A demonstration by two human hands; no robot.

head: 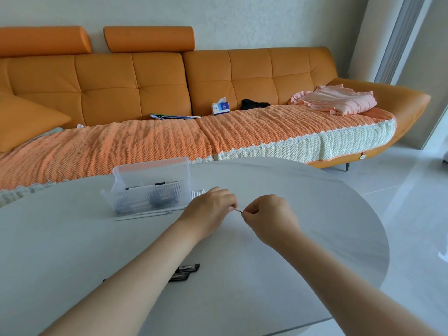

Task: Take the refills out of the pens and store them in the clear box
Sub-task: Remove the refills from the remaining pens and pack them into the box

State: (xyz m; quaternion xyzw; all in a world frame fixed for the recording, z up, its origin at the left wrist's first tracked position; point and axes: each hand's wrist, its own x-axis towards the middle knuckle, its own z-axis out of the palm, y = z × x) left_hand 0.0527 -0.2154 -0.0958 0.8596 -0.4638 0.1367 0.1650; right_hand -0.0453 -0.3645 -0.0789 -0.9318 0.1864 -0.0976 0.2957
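Left hand [210, 212], right hand [269, 217], pen [238, 210] between

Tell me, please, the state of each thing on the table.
Clear plastic box: lid open, items inside.
Left hand: grips thin pale pen.
Right hand: pinches that pen's tip.
Slim white pens beside box: lying flat.
Black pen parts: loose on grey table.
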